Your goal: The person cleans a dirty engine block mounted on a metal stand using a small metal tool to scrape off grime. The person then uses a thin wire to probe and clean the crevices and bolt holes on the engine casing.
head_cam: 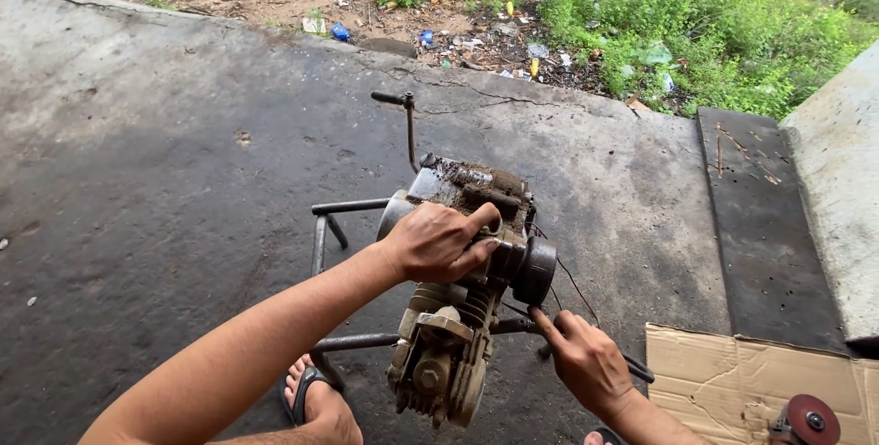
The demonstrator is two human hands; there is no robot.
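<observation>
Two hands on the job | left hand (439, 244) clamps the grimy engine (458, 289) atop its metal stand (352, 342) | right hand (586, 358) grips a dark tool handle (636, 367) near right | brace firmly, keep wires (572, 285) clear.

One dirty engine (462, 294) under the left hand (438, 244) and just left of the right hand (586, 358); two hands in all. One metal stand (352, 280) beneath the engine. One sheet of cardboard (732, 381) right of the right hand, bearing one grinder with a red disc (806, 420). One sandalled foot (316, 399) below the left forearm.
</observation>
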